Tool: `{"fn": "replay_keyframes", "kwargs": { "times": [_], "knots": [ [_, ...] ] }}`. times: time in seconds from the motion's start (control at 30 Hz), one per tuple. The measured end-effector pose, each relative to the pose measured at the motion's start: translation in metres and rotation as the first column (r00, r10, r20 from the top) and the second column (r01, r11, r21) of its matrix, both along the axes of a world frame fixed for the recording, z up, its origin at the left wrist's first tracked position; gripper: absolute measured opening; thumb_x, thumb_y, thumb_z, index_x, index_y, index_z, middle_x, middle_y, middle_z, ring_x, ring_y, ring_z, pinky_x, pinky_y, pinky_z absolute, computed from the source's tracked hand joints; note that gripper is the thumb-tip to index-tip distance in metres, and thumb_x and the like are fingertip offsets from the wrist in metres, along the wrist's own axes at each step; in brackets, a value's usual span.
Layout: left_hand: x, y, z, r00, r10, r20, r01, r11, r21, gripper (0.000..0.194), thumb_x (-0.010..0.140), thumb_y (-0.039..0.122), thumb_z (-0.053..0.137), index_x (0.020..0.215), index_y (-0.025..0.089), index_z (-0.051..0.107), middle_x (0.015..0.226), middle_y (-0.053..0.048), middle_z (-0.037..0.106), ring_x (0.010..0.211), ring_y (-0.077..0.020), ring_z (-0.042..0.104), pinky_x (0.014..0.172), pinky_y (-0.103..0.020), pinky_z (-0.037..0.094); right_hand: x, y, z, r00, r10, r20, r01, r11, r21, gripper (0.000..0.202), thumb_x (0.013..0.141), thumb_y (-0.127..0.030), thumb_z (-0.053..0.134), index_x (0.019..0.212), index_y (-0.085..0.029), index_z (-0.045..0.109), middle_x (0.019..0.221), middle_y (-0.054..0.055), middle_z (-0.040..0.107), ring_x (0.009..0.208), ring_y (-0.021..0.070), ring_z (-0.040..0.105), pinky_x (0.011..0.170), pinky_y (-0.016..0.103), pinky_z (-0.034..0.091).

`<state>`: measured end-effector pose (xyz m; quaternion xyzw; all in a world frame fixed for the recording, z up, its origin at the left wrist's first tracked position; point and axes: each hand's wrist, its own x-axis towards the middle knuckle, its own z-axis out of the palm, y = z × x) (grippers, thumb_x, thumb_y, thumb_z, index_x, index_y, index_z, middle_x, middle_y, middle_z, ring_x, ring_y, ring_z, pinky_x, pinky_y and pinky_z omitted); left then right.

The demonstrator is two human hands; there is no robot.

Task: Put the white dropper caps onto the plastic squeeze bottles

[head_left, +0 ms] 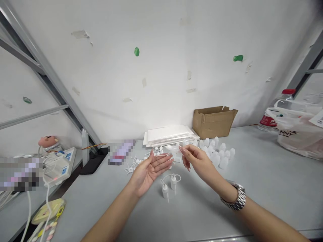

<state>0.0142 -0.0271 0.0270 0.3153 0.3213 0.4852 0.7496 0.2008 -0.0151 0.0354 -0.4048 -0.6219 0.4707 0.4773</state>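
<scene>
My left hand (151,169) is palm up with its fingers stretched out, above the grey table. To its right, my right hand (193,156) pinches thumb and forefinger together; a small clear or whitish thing at the fingertips is too faint to name. Below and between the hands, two small white bottles (165,191) with looped thin tubes stand upright. Several white caps with tubes (130,169) lie behind my left hand. Beyond my right hand several frosted white bottles or caps (223,163) stand in a group.
A stack of white packs (169,134) lies against the wall, beside an open cardboard box (214,122). At the right are a plastic bag (300,134) and a red-capped bottle (268,122). A power strip (60,168) sits at the left, near white cables.
</scene>
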Motion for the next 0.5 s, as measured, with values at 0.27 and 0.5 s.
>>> {"fn": "replay_keyframes", "kwargs": {
  "times": [0.27,0.5],
  "knots": [
    [-0.0020,0.0029,-0.0014,0.992,0.127,-0.016,-0.127,0.991,-0.027,0.030,0.083,0.033,0.051,0.089,0.007,0.064,0.098,-0.014,0.069,0.098,-0.0247,0.061,0.095,-0.036,0.044,-0.0030,-0.0088,-0.0044,0.961,-0.081,0.265,0.035,0.984,0.173,0.024,0.083,-0.043,0.049,0.081,-0.019,0.053,0.054,-0.004,0.050,0.053,0.0119,0.048,0.051,0.023,0.038],
    [-0.0033,0.0038,-0.0034,0.984,0.174,-0.049,-0.174,0.985,0.001,0.023,0.081,0.028,0.056,0.091,0.009,0.064,0.098,-0.011,0.069,0.091,-0.0212,0.065,0.091,-0.035,0.047,-0.0044,-0.0096,-0.0055,0.938,-0.085,0.337,0.005,0.973,0.232,0.023,0.084,-0.042,0.048,0.082,-0.020,0.053,0.054,-0.003,0.050,0.051,0.0115,0.047,0.050,0.023,0.039]
  ]
}}
